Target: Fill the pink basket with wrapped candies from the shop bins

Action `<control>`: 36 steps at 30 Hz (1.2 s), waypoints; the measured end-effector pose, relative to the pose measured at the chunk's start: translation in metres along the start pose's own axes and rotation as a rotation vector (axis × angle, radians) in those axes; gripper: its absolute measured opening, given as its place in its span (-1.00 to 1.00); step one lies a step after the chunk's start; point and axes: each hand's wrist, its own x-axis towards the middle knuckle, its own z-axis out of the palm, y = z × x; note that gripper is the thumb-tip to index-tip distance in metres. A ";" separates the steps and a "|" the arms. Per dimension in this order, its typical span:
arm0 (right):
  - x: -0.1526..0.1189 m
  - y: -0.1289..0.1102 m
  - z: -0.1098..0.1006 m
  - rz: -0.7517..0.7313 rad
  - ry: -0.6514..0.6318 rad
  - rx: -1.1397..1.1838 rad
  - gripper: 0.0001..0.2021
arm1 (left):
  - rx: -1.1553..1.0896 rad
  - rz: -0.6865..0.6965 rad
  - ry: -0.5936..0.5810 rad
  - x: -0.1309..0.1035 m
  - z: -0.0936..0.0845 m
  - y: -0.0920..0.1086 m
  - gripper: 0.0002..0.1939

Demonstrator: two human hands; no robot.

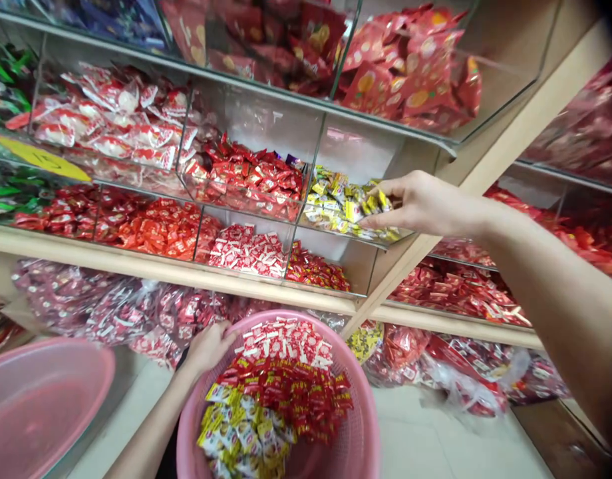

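Observation:
My right hand (413, 199) reaches into a clear bin of yellow-and-white wrapped candies (336, 196). Its thumb and fingers close around some of them, partly hidden by the hand. Below, my left hand (211, 347) grips the left rim of a pink plastic basket (368, 412). Inside the basket lie three heaps: red-and-white wrapped candies (289, 342) at the far side, dark red wrapped candies (306, 392) in the middle, and yellow-and-white wrapped candies (246, 436) at the near left.
Clear bins of red wrapped candies (256, 173) fill the wooden shelf (286, 293). A slanted wooden post (465, 166) stands beside my right wrist. Bagged candies (186, 306) lie on the floor under the shelf. Another pink basin (46, 399) sits at the left.

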 end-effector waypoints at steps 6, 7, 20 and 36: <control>-0.035 -0.063 0.091 -0.182 -0.398 0.125 -0.90 | 0.029 0.013 -0.003 -0.002 -0.003 0.005 -0.62; -0.041 -0.069 0.111 -0.198 -0.467 0.159 -0.90 | 0.037 0.014 -0.004 -0.002 -0.003 0.005 -0.63; -0.104 -0.062 0.266 0.128 -0.659 0.226 -0.87 | 0.056 0.017 0.018 0.002 0.003 0.000 -0.63; -0.134 -0.108 0.296 0.246 -0.715 0.177 -0.70 | 0.021 0.004 0.015 0.000 0.002 0.001 -0.63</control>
